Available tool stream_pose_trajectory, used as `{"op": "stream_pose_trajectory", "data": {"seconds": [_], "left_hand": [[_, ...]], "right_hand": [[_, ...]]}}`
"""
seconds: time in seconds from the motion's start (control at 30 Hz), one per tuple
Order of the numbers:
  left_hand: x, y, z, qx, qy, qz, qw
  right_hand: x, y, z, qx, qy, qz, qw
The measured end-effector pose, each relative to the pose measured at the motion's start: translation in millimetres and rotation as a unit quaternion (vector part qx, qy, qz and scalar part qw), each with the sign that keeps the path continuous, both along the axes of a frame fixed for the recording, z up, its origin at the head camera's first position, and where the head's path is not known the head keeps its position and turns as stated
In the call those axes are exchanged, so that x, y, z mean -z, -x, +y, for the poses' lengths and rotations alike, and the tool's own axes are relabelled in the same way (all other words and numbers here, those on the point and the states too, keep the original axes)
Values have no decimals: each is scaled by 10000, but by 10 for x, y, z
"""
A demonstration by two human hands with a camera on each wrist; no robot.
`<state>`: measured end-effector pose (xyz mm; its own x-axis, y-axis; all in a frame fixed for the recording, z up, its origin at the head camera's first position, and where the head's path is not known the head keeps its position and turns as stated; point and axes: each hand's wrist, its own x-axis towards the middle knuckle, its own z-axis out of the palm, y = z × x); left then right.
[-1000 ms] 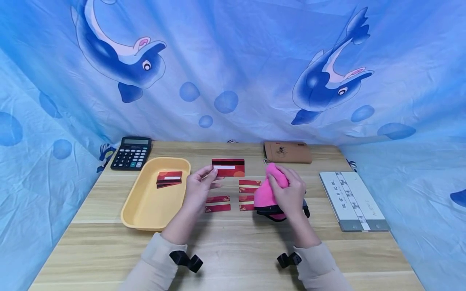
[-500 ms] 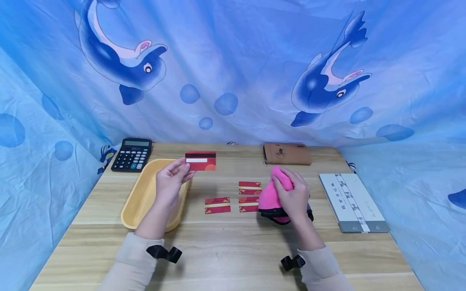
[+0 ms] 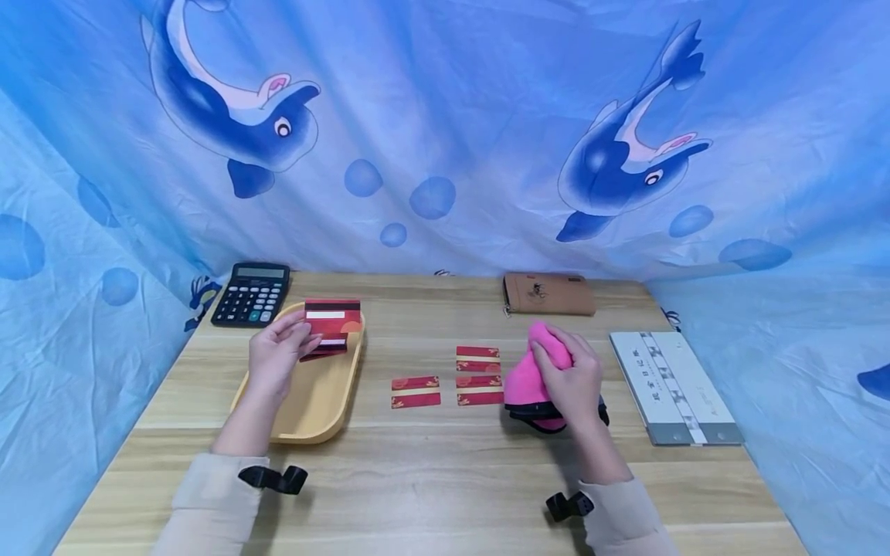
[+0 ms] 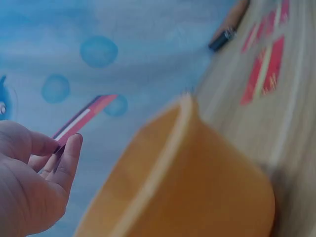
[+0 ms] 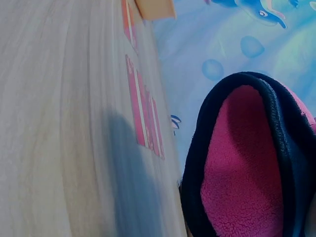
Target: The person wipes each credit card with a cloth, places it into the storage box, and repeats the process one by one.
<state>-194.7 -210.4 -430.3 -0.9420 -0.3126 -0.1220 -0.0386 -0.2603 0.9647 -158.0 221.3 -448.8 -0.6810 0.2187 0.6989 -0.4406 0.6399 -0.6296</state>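
In the head view my left hand (image 3: pixel 274 357) pinches a red bank card (image 3: pixel 332 315) with a black stripe and a white strip. It is raised over the yellow plastic tray (image 3: pixel 313 432), where more red cards (image 3: pixel 325 347) lie overlapped. The left wrist view shows that card (image 4: pixel 85 117) between thumb and fingers, above the tray's rim. My right hand (image 3: pixel 573 378) grips a bunched pink fleece cloth (image 3: pixel 524 382) with black edging, a little above the table. Left of the cloth, three red cards with gold bands lie flat, one (image 3: pixel 416 392) apart from the other two (image 3: pixel 477 359).
A black calculator (image 3: pixel 252 295) stands behind the tray at the back left. A brown zip wallet (image 3: pixel 549 293) lies at the back edge. On the right is a white and grey notebook (image 3: pixel 674 386). A blue dolphin-print curtain (image 3: pixel 431 116) hangs around the wooden table.
My left hand has carried its card leftward, from above the table's middle to over the tray. My right hand has drifted slightly right with the pink cloth, leaving the nearby cards more visible.
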Motion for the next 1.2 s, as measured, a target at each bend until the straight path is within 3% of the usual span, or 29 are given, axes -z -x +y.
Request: {"op": "stream_pose_trajectory", "data": {"seconds": [0.13,0.3,0.43,0.6,0.97,1.2], "left_hand": [[115,22,-85,-33,257,-141,9996],[240,40,-161,169,428,-383,9982],[299,50,-205,298,540,-546,9966],[321,63,-233,419,1057,-444,9925],[361,69,-305,543,1827,-762,9787],[402,70,-331,506,2661,-719,9599]], "right_hand": [[29,-1,14,-58,-51,39,10000],[63,-4,13,-152,-49,4,9999],[73,-2,9,-169,-58,-26,9998],[81,5,8,-156,-89,-24,9998],[107,-2,-2,-172,-57,-273,9995],[99,14,-29,-215,-73,-178,9996]]}}
